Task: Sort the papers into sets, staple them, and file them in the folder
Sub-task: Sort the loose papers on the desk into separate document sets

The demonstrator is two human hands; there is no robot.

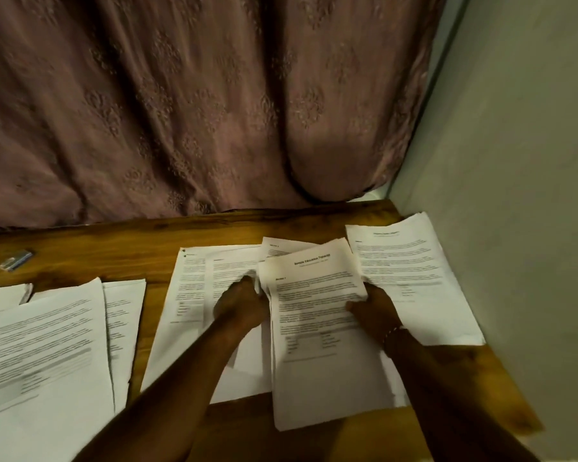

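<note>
While both forearms reach forward over the wooden table (121, 261), the two hands grip one sheaf of printed pages (317, 315) from either side. The left hand (242, 305) is curled against the sheaf's left edge, knuckles up, its fingertips tucked out of sight among the sheets. The right hand (374, 306) closes on the right edge with the thumb pressed on top; a thin bracelet (392, 333) circles that wrist.

How many sheets the sheaf holds cannot be told, and its small print is too blurred to read beyond a bold heading near the top. The sheaf lies tilted, its lower end toward the camera, overlapping a spread of pages (194, 295) beneath the left hand. Another stack (411, 268) lies just beside the right hand, against the pale wall (514, 161).

Further left, well apart from the hands, more papers (44, 345) run off the frame's edge. A small metallic object (15, 260), perhaps a staple strip, lies near the table's far edge below a patterned mauve curtain (181, 111).
</note>
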